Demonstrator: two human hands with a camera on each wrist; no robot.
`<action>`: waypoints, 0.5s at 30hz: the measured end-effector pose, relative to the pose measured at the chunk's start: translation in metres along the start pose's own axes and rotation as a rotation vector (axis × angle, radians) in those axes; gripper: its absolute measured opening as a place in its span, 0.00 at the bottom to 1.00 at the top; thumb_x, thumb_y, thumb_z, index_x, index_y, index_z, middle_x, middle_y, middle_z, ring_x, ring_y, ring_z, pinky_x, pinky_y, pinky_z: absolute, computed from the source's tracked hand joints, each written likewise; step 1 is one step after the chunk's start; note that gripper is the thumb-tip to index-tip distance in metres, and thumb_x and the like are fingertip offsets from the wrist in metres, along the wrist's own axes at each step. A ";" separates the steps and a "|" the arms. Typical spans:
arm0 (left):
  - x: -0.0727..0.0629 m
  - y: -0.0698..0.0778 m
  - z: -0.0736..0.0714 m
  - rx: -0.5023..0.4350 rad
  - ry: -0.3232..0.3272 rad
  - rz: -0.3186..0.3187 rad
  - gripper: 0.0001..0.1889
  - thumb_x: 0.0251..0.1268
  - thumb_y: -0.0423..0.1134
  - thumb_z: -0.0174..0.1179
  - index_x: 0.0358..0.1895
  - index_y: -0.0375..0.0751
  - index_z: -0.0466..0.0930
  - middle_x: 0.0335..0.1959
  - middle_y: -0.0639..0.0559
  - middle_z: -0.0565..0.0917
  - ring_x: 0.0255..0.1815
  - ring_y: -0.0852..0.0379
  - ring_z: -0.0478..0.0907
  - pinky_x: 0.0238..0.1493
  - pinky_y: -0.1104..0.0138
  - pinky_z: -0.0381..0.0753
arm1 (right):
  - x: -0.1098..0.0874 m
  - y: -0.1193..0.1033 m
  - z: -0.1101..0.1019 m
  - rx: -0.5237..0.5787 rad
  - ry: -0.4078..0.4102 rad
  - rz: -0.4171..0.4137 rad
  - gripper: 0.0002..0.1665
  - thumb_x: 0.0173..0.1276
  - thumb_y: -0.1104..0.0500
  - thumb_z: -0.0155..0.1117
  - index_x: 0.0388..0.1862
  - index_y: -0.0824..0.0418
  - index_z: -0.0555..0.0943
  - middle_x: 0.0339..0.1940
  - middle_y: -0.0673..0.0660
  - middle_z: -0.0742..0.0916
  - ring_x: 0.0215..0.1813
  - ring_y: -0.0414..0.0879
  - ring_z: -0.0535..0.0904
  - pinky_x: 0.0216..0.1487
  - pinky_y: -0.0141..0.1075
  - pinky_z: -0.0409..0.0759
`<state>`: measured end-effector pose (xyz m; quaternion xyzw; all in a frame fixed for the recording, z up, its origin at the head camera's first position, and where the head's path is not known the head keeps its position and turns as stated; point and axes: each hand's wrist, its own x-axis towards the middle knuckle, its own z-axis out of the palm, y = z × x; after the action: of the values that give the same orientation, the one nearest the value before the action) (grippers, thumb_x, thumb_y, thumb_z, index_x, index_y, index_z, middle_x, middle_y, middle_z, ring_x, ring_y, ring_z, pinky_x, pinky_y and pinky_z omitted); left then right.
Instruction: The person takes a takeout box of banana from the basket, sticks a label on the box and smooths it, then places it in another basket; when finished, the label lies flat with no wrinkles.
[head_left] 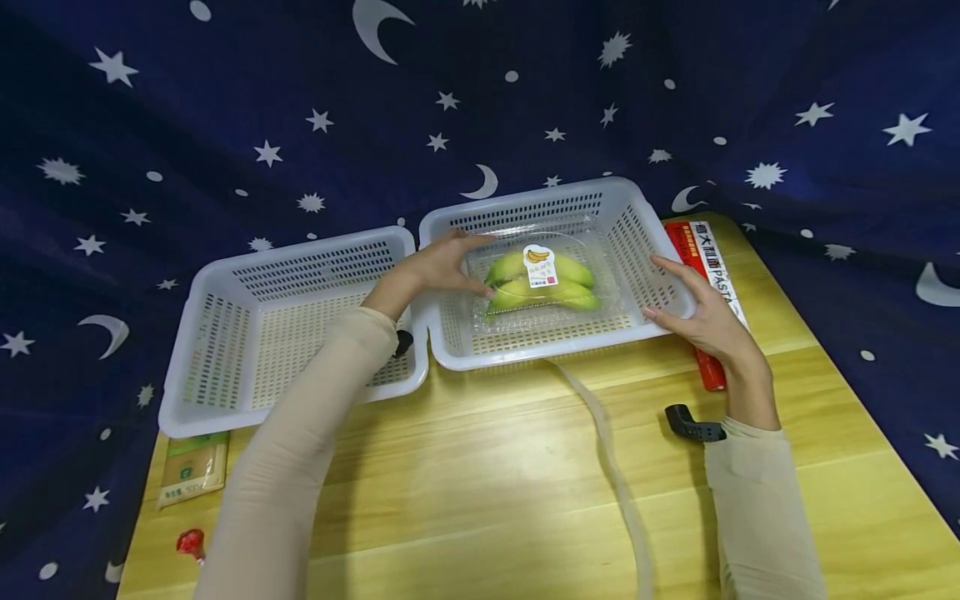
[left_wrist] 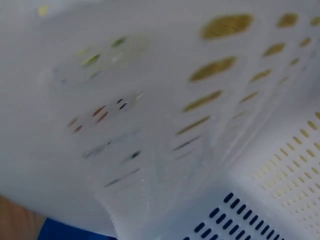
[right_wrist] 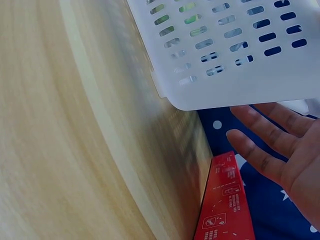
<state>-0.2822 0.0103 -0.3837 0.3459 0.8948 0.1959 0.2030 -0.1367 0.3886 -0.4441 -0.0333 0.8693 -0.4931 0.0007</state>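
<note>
A clear plastic box of green-yellow bananas [head_left: 542, 282], with a white label on its lid, lies inside the right white basket [head_left: 517, 357]. My left hand [head_left: 442, 265] reaches over that basket's left rim, its thumb and fingers spread at the box's left end. In the left wrist view only slotted white basket wall [left_wrist: 165, 105] shows, and the fingers are hidden. At the basket's right end is my right hand [head_left: 708, 321], its fingers spread and the tips right at the rim. The right wrist view has its fairly straight fingers [right_wrist: 265, 130] beside the slotted outer wall.
A second white basket [head_left: 213, 425] adjoins on the left. Behind my right hand lies a red and white pasta box [head_left: 708, 258]. A flat tan packet [head_left: 193, 471] and a red-wrapped lollipop [head_left: 191, 542] are at front left. A pale strap [head_left: 611, 462] crosses the wooden table [head_left: 480, 492].
</note>
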 end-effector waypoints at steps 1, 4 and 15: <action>0.001 0.000 0.001 0.016 -0.002 -0.004 0.51 0.51 0.56 0.73 0.77 0.48 0.57 0.76 0.44 0.62 0.77 0.44 0.54 0.76 0.52 0.58 | 0.000 0.000 0.000 0.003 -0.001 -0.003 0.47 0.61 0.66 0.70 0.77 0.48 0.62 0.74 0.62 0.67 0.55 0.43 0.73 0.49 0.15 0.70; 0.000 0.001 0.003 0.023 -0.009 -0.027 0.54 0.47 0.59 0.74 0.77 0.49 0.55 0.76 0.42 0.60 0.77 0.43 0.55 0.75 0.50 0.59 | -0.001 -0.001 0.000 0.005 -0.003 -0.008 0.47 0.61 0.66 0.70 0.77 0.49 0.62 0.74 0.63 0.67 0.56 0.45 0.72 0.49 0.16 0.70; -0.002 0.004 0.008 0.000 0.000 -0.062 0.60 0.39 0.63 0.77 0.78 0.52 0.53 0.74 0.38 0.58 0.74 0.44 0.58 0.72 0.48 0.63 | 0.000 -0.003 0.000 -0.028 0.000 0.005 0.47 0.61 0.64 0.71 0.77 0.47 0.62 0.74 0.60 0.67 0.58 0.50 0.72 0.50 0.17 0.69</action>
<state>-0.2749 0.0136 -0.3883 0.3180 0.9051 0.1895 0.2091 -0.1363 0.3872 -0.4412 -0.0312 0.8761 -0.4810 0.0016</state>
